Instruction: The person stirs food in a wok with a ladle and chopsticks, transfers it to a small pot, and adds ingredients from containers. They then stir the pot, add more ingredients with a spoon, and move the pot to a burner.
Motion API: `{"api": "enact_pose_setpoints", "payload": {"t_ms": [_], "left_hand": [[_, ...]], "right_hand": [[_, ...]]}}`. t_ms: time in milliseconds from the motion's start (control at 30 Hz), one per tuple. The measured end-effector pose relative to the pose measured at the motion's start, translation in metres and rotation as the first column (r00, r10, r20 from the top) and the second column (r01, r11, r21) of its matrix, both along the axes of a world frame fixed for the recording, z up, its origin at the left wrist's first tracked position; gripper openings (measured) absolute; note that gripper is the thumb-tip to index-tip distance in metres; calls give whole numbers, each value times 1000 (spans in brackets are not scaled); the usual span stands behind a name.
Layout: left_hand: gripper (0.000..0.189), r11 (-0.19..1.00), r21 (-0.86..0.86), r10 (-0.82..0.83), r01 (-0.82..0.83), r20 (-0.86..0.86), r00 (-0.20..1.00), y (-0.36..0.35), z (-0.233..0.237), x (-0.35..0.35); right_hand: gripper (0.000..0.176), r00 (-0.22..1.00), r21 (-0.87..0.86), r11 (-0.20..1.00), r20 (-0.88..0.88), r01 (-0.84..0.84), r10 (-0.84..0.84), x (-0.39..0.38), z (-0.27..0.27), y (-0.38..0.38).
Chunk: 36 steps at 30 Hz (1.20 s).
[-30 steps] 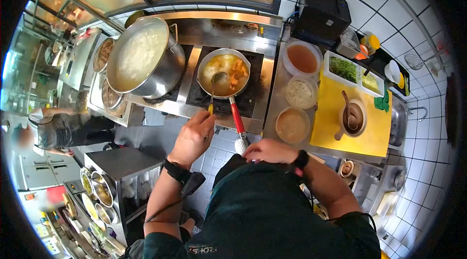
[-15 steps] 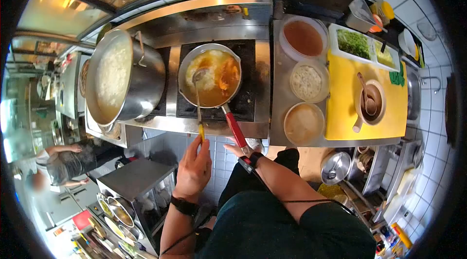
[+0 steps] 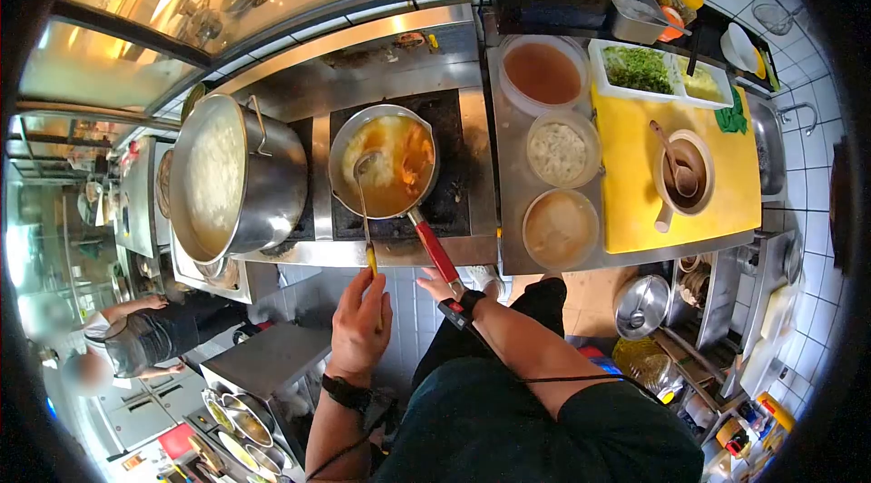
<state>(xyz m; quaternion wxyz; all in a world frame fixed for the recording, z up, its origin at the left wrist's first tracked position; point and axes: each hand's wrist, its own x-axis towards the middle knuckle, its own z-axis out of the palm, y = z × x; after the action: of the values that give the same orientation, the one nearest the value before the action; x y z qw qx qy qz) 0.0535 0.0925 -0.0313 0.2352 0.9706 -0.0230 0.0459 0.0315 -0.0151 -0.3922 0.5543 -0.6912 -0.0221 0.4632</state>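
My left hand (image 3: 358,329) is closed on the yellow handle of a ladle (image 3: 372,258). The ladle's bowl rests in the broth inside a saucepan (image 3: 337,191) on the stove. Cloudy broth fills the pan, with a reddish-orange patch on its right side. Under the pan's red handle (image 3: 434,252) lies my right hand (image 3: 435,285), close to the handle's end. Its visible fingers stretch out to the left, and the handle hides part of the hand.
Left of the saucepan stands a tall stockpot (image 3: 277,184) of whitish liquid. On the right counter are several tubs, including one of reddish-brown sauce (image 3: 543,72), a yellow board (image 3: 626,211) with a brown bowl (image 3: 665,197), and chopped greens (image 3: 638,68). Another person (image 3: 136,338) is at far left.
The camera view has shifted slightly, moving the counter items left in frame. The ladle stays in the broth in my left hand, and my right hand remains by the pan handle.
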Motion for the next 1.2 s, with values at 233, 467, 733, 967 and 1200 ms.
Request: {"api": "enact_pose_setpoints", "payload": {"t_ms": [233,467,733,967,1200], "left_hand": [[29,999,-40,3,0,74,997,9,1,0],[27,998,-40,53,-43,283,958,12,-2,5],[22,980,-190,106,-58,255,961,7,13,-3],[26,986,-111,-108,123,134,985,12,45,-22],[34,985,79,-164,153,162,973,26,-9,1]], "right_hand": [[42,972,162,981,224,-104,66,8,45,-61],[31,685,215,828,-684,517,-250,48,199,-134],[31,938,294,915,-291,277,-190,98,273,-94],[22,980,201,972,-178,120,-84,105,254,-93],[22,987,215,969,-128,126,-100,102,263,-95]]}}
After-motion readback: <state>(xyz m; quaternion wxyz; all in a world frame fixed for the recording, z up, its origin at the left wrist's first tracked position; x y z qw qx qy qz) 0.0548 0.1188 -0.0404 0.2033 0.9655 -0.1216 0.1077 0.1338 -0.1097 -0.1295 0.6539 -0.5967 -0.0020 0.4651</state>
